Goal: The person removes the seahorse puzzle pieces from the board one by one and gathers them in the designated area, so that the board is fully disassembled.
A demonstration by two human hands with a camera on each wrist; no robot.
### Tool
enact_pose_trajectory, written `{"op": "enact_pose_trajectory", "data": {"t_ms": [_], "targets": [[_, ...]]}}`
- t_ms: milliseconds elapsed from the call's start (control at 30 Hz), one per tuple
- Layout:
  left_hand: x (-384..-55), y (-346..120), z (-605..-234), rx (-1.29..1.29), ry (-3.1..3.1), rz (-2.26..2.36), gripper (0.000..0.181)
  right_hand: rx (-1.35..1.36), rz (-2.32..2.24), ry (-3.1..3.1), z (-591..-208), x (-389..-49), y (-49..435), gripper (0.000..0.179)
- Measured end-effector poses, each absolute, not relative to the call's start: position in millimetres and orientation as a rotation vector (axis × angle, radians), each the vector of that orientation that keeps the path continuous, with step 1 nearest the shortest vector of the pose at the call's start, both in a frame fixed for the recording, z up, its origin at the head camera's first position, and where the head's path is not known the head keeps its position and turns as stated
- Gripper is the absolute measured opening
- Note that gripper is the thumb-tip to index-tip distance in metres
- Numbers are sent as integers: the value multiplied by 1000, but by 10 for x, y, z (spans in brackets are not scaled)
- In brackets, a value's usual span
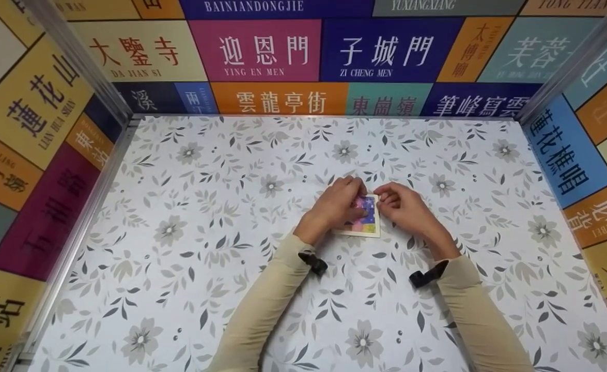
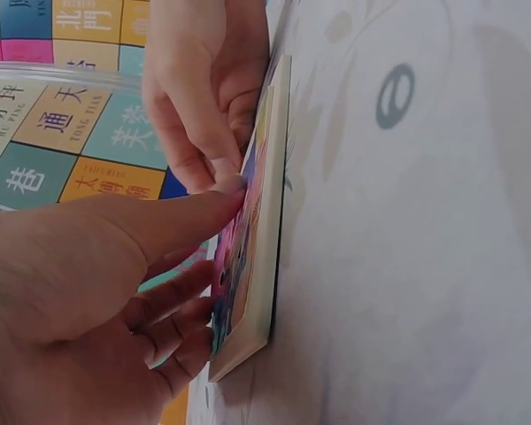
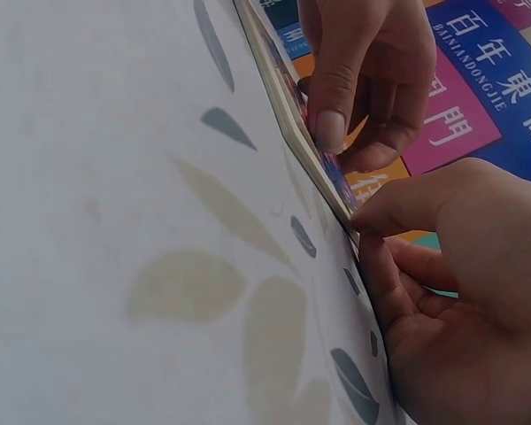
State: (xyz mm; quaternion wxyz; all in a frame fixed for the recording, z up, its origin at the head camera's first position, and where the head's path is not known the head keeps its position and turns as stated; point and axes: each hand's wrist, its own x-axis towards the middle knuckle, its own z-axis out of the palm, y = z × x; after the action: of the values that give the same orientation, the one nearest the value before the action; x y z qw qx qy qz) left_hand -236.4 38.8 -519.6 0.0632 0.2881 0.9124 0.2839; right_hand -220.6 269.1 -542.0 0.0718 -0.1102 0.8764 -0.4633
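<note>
A small square picture board (image 1: 369, 228) with a cream border and a bright pink, purple and yellow picture lies flat on the table. My left hand (image 1: 334, 202) reaches over its left part, thumb on the picture and the other fingers curled at the far side. At the right edge, near the far corner, my right hand (image 1: 405, 207) pinches the border between thumb and forefinger. The left wrist view shows the cream side of the board (image 2: 270, 239) from low down. Much of the picture is hidden under the left hand.
A white tabletop (image 1: 205, 289) with grey flowers and leaves surrounds the board. Upright panels of coloured blocks with large lettering (image 1: 262, 51) stand at the back and both sides, with clear strips along the corners. Dark wrist cameras (image 1: 313, 262) sit on both sleeves.
</note>
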Motion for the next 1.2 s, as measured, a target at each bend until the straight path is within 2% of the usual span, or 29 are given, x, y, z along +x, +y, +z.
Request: {"op": "enact_pose_trajectory", "data": {"t_ms": [400,733,1200], "targets": [[-2390,404,-5229,916,2660,925,46,-337,-1402,2634,-5423,-2196,2670,32],[-2421,402,-5259,986,2614,1002,30,-344,-1399,2636,-5414,-2189,2690,33],[-2360,423,-5228,1088,2686,850,28,-352,-1418,2636,-5450,-2203,2698,34]]}}
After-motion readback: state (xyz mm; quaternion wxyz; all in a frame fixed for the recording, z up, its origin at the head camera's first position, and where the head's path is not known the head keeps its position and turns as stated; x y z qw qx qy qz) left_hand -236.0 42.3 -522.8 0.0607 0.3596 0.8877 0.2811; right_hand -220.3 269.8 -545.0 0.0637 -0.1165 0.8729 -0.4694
